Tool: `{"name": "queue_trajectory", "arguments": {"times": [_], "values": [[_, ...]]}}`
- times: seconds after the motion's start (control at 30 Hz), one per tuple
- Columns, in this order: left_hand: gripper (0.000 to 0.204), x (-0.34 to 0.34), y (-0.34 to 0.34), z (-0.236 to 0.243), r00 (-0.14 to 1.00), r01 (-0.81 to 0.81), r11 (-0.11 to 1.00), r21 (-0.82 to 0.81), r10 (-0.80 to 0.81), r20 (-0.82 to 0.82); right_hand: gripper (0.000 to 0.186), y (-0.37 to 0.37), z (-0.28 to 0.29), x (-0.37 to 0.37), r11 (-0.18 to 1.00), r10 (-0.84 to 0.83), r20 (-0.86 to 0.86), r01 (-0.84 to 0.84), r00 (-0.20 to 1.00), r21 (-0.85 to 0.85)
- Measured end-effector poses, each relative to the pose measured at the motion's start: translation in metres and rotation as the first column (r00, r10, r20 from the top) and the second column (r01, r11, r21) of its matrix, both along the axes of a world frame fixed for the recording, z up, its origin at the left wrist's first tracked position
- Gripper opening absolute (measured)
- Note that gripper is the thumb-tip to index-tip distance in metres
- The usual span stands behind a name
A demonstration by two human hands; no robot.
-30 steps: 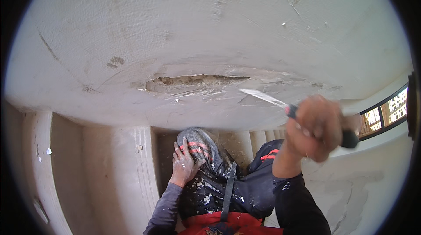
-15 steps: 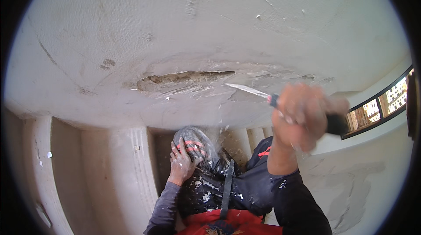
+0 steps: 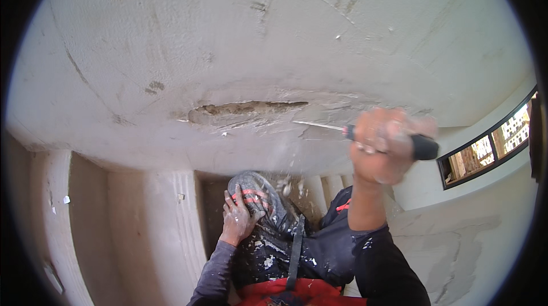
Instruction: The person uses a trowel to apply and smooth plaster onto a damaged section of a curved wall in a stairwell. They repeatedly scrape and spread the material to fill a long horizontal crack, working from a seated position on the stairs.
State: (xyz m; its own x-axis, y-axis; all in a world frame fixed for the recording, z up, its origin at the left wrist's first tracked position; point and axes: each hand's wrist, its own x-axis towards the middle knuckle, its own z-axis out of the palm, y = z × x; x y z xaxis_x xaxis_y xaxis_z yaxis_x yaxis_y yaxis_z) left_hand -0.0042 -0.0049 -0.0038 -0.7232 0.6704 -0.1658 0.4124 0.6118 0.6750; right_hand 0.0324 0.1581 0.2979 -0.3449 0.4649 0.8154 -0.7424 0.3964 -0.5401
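Note:
My right hand is wrapped round the black handle of a scraper, and motion blurs the fingers. The scraper's thin, pale blade points left at the wall, its tip just below the right end of a long gouge. I cannot tell whether the tip touches the plaster. Rough brown material shows inside the gouge, and flaked plaster surrounds it. Below, my left hand lies open with fingers spread on my bent, dust-covered knee. White crumbs are in the air beside that knee.
Pale steps run along the foot of the wall at the left, with small plaster chips on them. More steps show behind my knees. At the right is a black-framed window. Dark damp-looking patches mark the surface below it.
My right hand has moved slightly down and left with the scraper, whose blade now lies flatter. More plaster crumbs are falling. My left hand stays on the knee; the view has shifted a little.

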Motion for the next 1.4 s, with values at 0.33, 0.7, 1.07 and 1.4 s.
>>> {"name": "queue_trajectory", "arguments": {"times": [0.33, 0.7, 1.07, 1.4], "values": [[0.113, 0.005, -0.003, 0.006, 0.999, 0.036, 0.998, -0.046, -0.034, 0.027, 0.024, -0.003, -0.002, 0.032, 0.973, 0.165, -0.082, -0.176, 0.983, -0.151], [0.113, 0.007, -0.004, -0.002, 0.999, 0.031, 0.999, -0.023, -0.032, -0.020, 0.019, -0.030, 0.013, 0.003, 0.960, -0.079, -0.016, 0.080, 0.997, 0.269], [0.111, -0.001, -0.004, -0.001, 1.000, 0.010, 1.000, 0.007, -0.010, -0.028, 0.016, -0.013, -0.021, -0.026, 0.988, -0.007, 0.245, -0.031, 0.969, 0.151], [0.110, 0.000, -0.004, 0.005, 1.000, -0.001, 1.000, -0.008, 0.001, -0.030, 0.015, -0.014, 0.007, 0.005, 0.940, 0.216, 0.193, -0.257, 0.957, 0.224]]}}
